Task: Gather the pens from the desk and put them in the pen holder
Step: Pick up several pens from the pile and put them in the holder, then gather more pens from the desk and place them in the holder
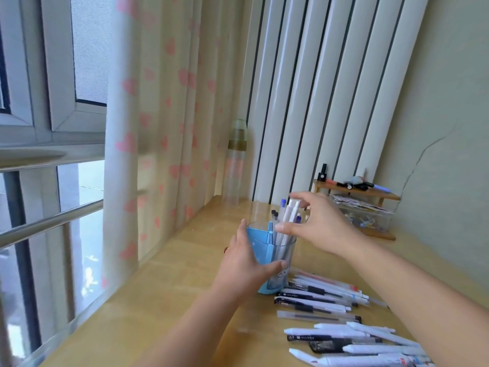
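A blue translucent pen holder (pixel 267 250) stands on the wooden desk (pixel 169 292), with several pens upright inside it. My left hand (pixel 244 263) wraps around the holder's left side. My right hand (pixel 320 223) hovers at the holder's top right, thumb and fingers pinching the white pens (pixel 289 211) that stick out of it. Several loose pens (pixel 325 298), white and dark, lie in a row on the desk to the right of the holder, and more pens (pixel 365 343) lie near the bottom right corner.
A clear bottle (pixel 235 165) with a green cap stands at the back by the heart-print curtain (pixel 158 128). A small wooden shelf (pixel 357 192) with small items and a clear box (pixel 362 215) sits at the back right. Windows run along the left.
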